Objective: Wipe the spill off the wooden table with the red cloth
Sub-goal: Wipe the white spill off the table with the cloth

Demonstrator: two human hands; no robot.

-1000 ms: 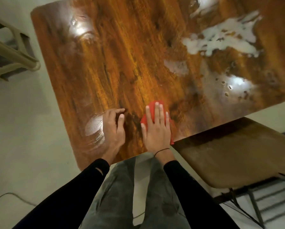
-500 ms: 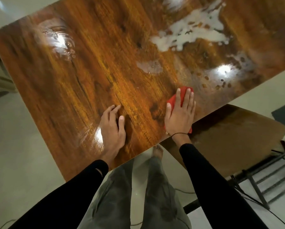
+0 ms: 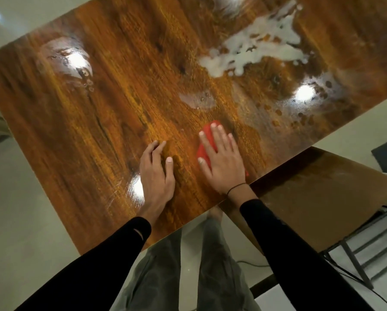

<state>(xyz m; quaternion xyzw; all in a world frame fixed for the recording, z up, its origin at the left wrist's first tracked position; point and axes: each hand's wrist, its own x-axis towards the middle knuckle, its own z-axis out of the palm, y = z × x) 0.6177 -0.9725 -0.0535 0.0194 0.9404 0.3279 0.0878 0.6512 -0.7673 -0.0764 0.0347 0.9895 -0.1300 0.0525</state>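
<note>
My right hand [image 3: 225, 163] lies flat, fingers spread, pressing the red cloth [image 3: 207, 140] onto the wooden table [image 3: 98, 108] near its front edge. Most of the cloth is hidden under the palm. A white foamy spill [image 3: 253, 52] spreads over the far right of the table. A smaller wet patch [image 3: 198, 101] lies just beyond the cloth, and droplets [image 3: 300, 117] dot the right side. My left hand [image 3: 157, 176] rests on the bare wood to the left of the cloth, fingers slightly curled, holding nothing.
A lower brown tabletop [image 3: 318, 198] on a metal frame [image 3: 356, 259] stands at the right, under the table's edge. A wet smear [image 3: 64, 57] shines at the far left. My legs [image 3: 188, 277] are below the front edge. A cable [image 3: 251, 263] lies on the floor.
My right hand slid the cloth rightward along the front edge, then shifted a little back toward the left hand. The left hand stayed on the wood. The view shifted.
</note>
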